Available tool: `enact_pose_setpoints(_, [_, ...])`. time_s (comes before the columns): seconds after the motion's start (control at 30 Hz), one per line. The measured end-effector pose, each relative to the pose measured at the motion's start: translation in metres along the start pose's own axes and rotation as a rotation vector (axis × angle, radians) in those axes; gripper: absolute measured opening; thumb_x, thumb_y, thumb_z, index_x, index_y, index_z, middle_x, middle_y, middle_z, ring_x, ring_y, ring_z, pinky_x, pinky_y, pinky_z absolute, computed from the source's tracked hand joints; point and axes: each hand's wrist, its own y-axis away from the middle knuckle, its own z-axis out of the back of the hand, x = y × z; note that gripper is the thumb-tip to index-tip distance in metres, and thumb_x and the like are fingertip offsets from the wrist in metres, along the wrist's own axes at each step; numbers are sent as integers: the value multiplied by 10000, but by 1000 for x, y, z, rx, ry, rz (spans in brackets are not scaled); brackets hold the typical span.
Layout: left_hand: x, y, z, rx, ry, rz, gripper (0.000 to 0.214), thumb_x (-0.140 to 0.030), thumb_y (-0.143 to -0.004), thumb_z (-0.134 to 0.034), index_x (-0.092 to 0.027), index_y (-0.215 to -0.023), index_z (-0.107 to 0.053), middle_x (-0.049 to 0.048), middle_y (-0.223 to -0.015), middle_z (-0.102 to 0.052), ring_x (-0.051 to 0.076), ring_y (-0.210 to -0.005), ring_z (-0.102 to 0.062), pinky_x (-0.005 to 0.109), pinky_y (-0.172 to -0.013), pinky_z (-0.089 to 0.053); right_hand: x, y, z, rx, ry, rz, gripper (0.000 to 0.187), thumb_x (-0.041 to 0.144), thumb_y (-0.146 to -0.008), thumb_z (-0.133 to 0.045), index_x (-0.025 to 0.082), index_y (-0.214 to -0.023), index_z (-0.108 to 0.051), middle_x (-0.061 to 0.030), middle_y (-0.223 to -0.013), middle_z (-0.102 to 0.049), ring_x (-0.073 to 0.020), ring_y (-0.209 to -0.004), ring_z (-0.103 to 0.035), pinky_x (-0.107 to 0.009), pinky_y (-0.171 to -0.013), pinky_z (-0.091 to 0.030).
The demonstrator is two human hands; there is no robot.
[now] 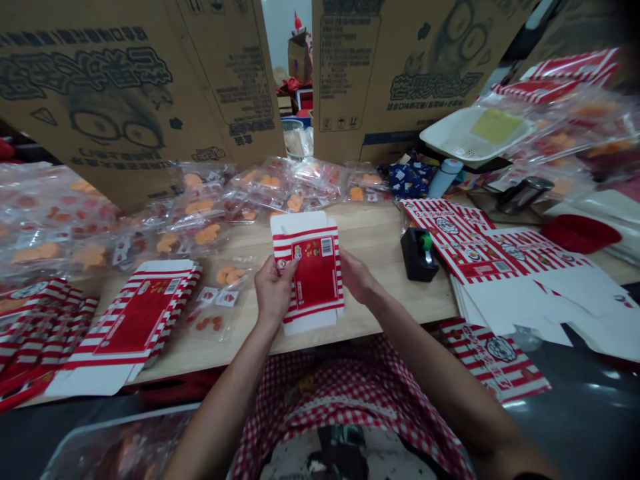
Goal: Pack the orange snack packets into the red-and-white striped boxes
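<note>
A flattened red-and-white striped carton (pixel 317 277) is held up in front of me, its white end flaps sticking out at top and bottom. My left hand (pixel 275 290) grips its left edge, thumb on the printed face. At the carton's right edge is my right hand (pixel 356 277); its fingertips are partly hidden behind the carton, so I cannot tell how firmly they close on it. Left of my hands, a stack of similar folded cartons (pixel 143 313) lies on the wooden table (pixel 383 313). Between stack and left hand lies a clear plastic packet (pixel 215 300) with orange pieces and small sachets.
Clear packets (pixel 205 233) are heaped along the back and left. Two large cardboard boxes (pixel 400 73) stand behind. On the right are a black tape dispenser (pixel 419 257), flat printed carton sheets (pixel 480 253), a red bowl (pixel 580 233), a light blue bottle (pixel 446 177) and a white basket (pixel 467 137).
</note>
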Motion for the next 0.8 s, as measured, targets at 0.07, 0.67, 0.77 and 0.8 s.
enact_pose_setpoints(0.07, [-1, -9, -7, 4, -70, -39, 364, -457, -835, -705, -166, -1035, -615, 58, -1000, -749, 195, -869, -704, 303, -789, -561, -5, -5, -12, -11, -49, 116, 443, 586, -823, -605, 250, -1113, -597, -36, -1137, -714, -267, -1067, -659, -436, -908, -523])
enact_pose_setpoints(0.67, [-24, -4, 32, 614, -589, -131, 594, -219, -836, -642, -235, -1392, -433, 23, -1028, -700, 189, -849, -680, 287, -767, -517, 58, 8, -7, 311, 1171, 197, 216, 257, -807, -555, 148, -941, -686, -66, -892, -718, -230, -820, -636, -341, -773, -489])
enact_pose_setpoints(0.77, [-15, -8, 42, 452, -729, -273, 580, -311, -821, -713, -234, -1348, -484, 55, -1087, -684, 213, -893, -679, 335, -808, -529, 59, 5, 0, 532, 863, -30, 237, 373, -802, -638, 146, -839, -696, -26, -778, -701, -169, -657, -601, -262, -604, -465])
enact_pose_setpoints(0.8, [-10, -6, 43, 405, -769, -336, 524, -339, -837, -711, -226, -1312, -521, 77, -1117, -685, 236, -960, -678, 367, -858, -526, 56, 4, 2, 525, 761, -93, 255, 395, -784, -674, 144, -823, -699, -24, -757, -699, -162, -634, -599, -256, -587, -465])
